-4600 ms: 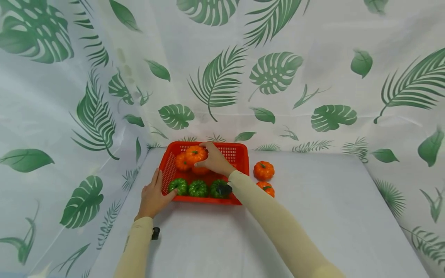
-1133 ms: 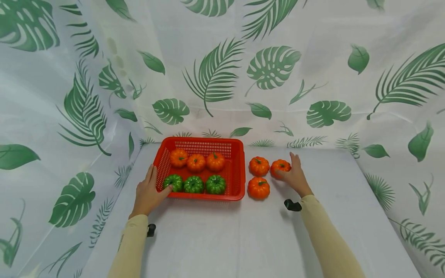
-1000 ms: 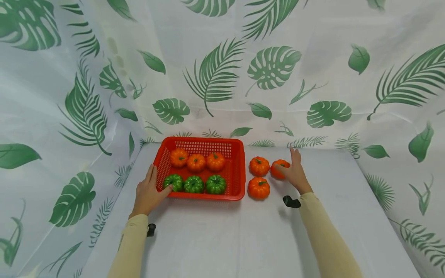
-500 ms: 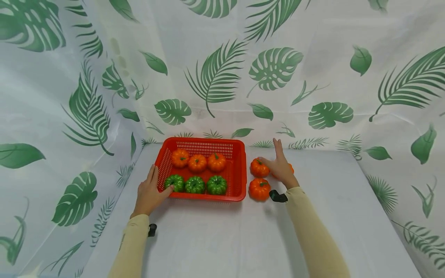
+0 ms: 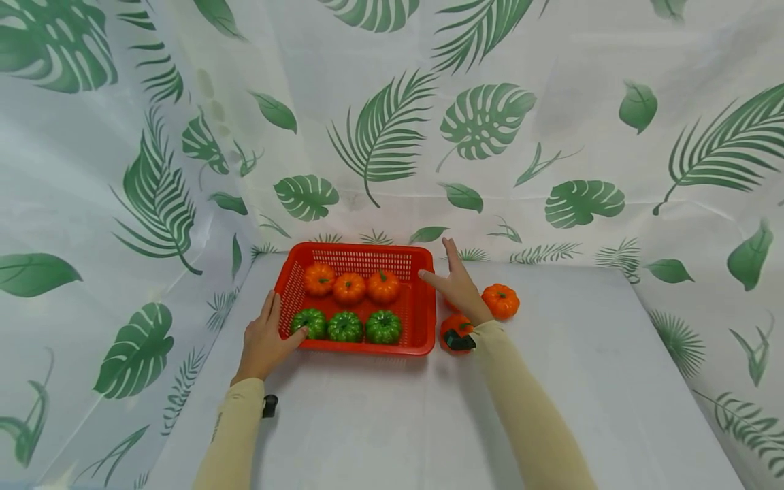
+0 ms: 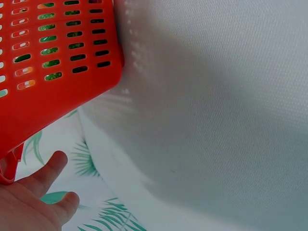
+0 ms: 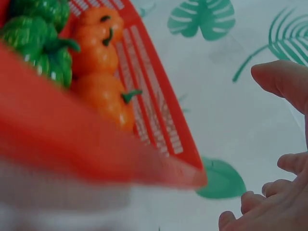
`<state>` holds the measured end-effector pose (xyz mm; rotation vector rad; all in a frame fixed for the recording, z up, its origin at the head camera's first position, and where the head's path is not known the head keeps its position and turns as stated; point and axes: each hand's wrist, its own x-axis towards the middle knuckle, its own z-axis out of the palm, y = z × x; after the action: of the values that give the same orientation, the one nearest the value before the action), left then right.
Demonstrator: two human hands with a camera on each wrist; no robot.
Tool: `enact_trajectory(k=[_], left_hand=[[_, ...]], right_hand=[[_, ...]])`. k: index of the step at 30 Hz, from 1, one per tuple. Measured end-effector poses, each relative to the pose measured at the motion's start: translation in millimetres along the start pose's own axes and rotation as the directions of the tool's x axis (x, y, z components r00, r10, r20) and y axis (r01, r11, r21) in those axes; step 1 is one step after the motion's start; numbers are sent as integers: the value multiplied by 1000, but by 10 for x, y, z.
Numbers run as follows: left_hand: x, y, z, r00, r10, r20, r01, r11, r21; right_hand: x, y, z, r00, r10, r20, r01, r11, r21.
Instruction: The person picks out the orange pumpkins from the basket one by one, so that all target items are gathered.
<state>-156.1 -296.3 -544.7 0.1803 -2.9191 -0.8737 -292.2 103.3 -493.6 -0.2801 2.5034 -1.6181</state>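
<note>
A red plastic basket (image 5: 422, 299) holds three small orange pumpkins (image 5: 350, 288) in a back row and three green pumpkins (image 5: 346, 327) in front. My left hand (image 5: 265, 344) rests on its front left corner, thumb over the rim and fingers along the outside; two fingers look straight in the left wrist view. My right hand (image 5: 458, 286) holds nothing and is spread at the basket's right rim. Under it, one orange pumpkin on the table is mostly hidden. Another orange pumpkin (image 5: 450, 323) sits partly behind the wrist camera, and a further orange pumpkin (image 5: 501, 301) stands right of the hand.
A white table (image 5: 380, 422) carries everything. Leaf-printed white sheeting (image 5: 392, 122) rises close behind the basket and along the left side. Both wrists wear a small black camera (image 5: 269, 406).
About 4.6 seconds ago my right hand held an orange pumpkin over the basket. It has since released one on the table at the right and moved left to the basket's rim. The left hand stays.
</note>
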Motion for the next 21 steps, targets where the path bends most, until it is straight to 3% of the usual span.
enact_trajectory(k=[11, 21], left_hand=[[20, -44, 22, 999, 36, -31, -36, 999, -3], [16, -12, -11, 1000, -4, -6, 4, 1000, -12]], right_hand=[[143, -161, 390, 993, -107, 57, 101, 990, 102], [257, -176, 656, 993, -23, 117, 15, 997, 71]])
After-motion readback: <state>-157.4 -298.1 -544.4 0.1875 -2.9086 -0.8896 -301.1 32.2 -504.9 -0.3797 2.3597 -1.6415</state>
